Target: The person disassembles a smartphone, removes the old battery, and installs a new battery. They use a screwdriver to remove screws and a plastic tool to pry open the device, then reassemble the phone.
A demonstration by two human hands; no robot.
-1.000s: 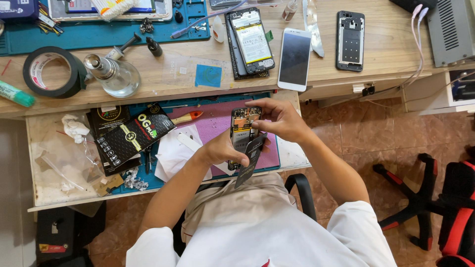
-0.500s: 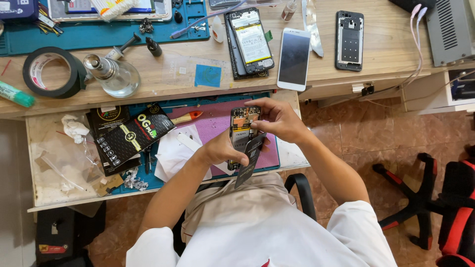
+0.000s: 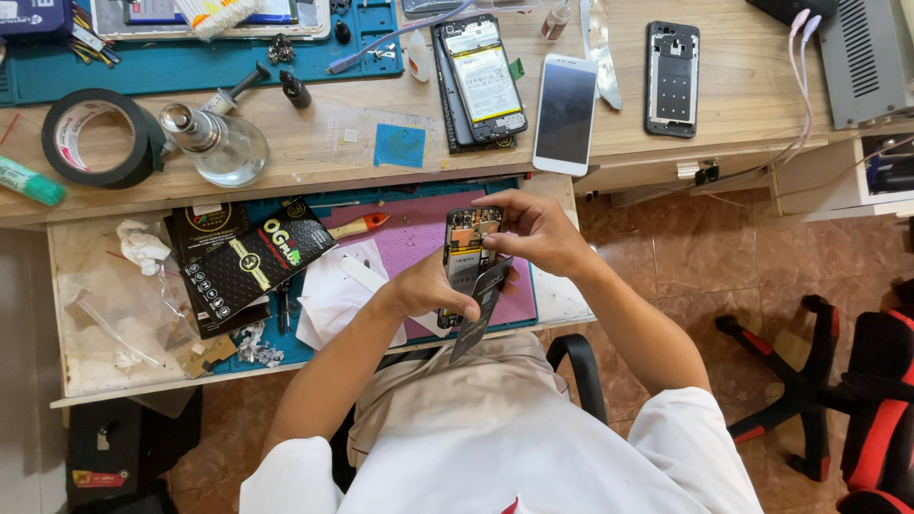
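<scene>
The left hand (image 3: 424,286) grips the lower half of an opened black smartphone with its circuit board exposed (image 3: 466,249), fingers curled around its edge and also pinching a dark flat card (image 3: 482,306) — the phone's long axis runs away from the body, above the purple work mat (image 3: 419,228). The right hand (image 3: 538,233) lies nearer the phone's far end, fingertips pressed together on the board there, while a white smartphone (image 3: 566,112) rests well apart on the wooden desk (image 3: 743,114).

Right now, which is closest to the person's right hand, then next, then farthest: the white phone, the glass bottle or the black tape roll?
From the right hand:
1. White phone, on the desk just above it.
2. Glass bottle, well off to the left.
3. Black tape roll, farthest, near the desk's left end.
</scene>
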